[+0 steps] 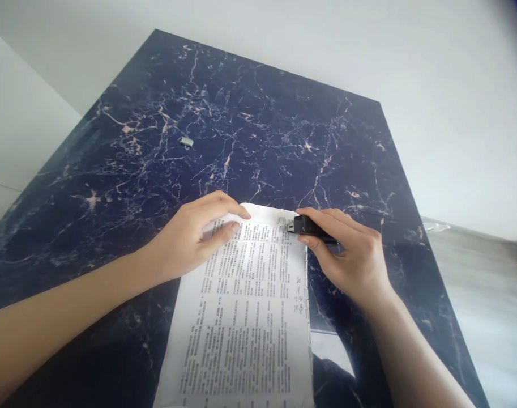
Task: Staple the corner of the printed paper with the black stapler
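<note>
Printed sheets of paper [241, 317] lie lengthwise in front of me, covered in rows of dark text with some handwriting near the right edge. A line of staples runs down that edge. My left hand [199, 235] grips the far left part of the sheets, thumb on top and fingers curled at the border. In my right hand [347, 246] is a black stapler [311, 228], fingers and thumb wrapped round it. Its front end sits over the far right corner of the paper. Whether its jaws are pressed together I cannot tell.
The sheets lie on a dark blue table [250, 141] with a white-veined marble pattern. A small pale greenish block [187, 141] rests farther back, left of centre. Beyond the table's far edge is a pale wall [304, 45], and a light floor shows at the right.
</note>
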`<state>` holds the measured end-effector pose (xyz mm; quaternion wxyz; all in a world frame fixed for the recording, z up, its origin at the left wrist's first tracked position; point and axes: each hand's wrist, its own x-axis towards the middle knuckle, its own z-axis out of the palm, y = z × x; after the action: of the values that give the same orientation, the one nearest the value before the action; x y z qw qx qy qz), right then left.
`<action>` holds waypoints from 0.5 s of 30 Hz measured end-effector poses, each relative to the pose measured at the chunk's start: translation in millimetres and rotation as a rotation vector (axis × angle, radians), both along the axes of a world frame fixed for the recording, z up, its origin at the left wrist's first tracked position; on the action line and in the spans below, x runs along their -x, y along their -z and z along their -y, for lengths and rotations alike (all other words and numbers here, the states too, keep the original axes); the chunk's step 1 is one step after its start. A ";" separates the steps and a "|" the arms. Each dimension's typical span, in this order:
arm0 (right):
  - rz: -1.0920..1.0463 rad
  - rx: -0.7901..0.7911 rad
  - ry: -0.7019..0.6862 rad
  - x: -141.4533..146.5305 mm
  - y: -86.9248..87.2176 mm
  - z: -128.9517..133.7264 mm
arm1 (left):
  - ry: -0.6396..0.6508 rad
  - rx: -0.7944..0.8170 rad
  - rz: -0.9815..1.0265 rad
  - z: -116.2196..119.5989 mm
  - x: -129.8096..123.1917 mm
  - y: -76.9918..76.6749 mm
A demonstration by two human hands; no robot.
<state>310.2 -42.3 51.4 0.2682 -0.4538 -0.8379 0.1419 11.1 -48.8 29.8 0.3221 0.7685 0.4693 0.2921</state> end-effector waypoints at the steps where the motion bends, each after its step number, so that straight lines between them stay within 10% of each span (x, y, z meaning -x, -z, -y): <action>1: 0.004 -0.007 -0.005 0.8 0.7 0.0 | 0.000 0.001 -0.002 0.0 0.0 -0.1; 15: -0.017 -0.050 -0.045 5.9 3.1 -0.3 | 0.023 -0.020 0.020 -0.6 -1.5 -2.3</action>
<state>304.3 -42.1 48.3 0.2833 -0.4265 -0.8489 0.1310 12.6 -48.3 32.1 0.3223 0.7743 0.4541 0.3007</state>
